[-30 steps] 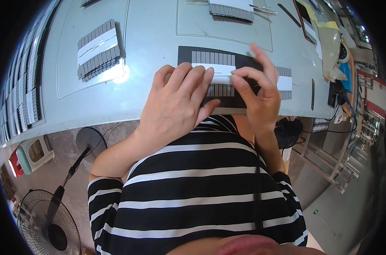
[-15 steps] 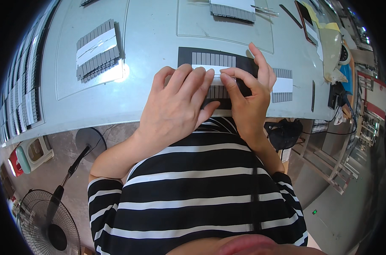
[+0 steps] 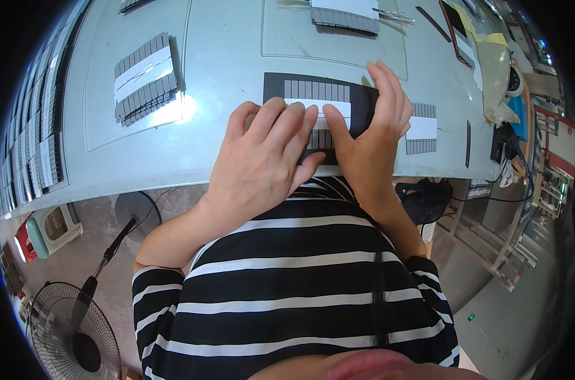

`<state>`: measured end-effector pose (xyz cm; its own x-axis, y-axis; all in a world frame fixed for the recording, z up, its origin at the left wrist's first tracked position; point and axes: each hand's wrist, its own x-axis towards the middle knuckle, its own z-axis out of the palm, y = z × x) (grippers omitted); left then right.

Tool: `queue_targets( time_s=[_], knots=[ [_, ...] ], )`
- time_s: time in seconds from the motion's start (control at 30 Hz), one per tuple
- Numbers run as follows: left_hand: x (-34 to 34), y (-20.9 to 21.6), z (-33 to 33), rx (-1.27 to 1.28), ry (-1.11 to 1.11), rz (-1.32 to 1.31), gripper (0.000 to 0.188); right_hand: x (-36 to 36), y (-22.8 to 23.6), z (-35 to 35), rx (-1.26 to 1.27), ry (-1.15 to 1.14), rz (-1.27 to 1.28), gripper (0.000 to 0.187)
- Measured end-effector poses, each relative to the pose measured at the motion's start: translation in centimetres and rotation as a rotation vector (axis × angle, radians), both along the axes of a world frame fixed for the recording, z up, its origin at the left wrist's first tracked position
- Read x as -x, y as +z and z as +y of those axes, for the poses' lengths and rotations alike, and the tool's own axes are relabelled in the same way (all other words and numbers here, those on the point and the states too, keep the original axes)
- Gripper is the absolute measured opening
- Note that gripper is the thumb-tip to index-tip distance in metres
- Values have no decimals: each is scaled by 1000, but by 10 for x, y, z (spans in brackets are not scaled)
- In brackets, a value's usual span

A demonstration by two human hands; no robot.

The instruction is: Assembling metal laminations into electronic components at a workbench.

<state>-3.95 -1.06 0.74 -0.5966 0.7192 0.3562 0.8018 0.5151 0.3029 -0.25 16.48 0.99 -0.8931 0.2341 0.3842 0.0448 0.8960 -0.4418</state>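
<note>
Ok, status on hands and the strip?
Both hands flat: left hand, right hand. Pressing grey strip on black mat. Nothing blocking.

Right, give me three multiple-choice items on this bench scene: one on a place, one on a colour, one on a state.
1. Where does the black mat lie?
A. at the table's near edge, under both hands
B. on the floor by the fan
C. at the table's far left corner

2. What colour is the band across each row of grey strips?
A. red
B. white
C. green

3. How is the left hand set?
A. clenched in a fist
B. raised clear off the table
C. flat, fingers spread on the strips

Answers: 1 A, the mat sits on the grey table under the left hand and right hand. 2 B, a white band crosses the bundle too. 3 C, its fingers lie spread over the strips.
</note>
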Motion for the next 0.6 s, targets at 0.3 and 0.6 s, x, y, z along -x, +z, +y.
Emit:
queue_targets(
  time_s=[0.3, 0.6],
  knots=[
    [-9, 8, -19, 197, -103, 38, 67, 8, 18, 54, -34, -38, 176, 44],
    [3, 24, -87, 175, 221, 423, 44, -52, 17, 151, -215, 37, -16, 27]
  ],
)
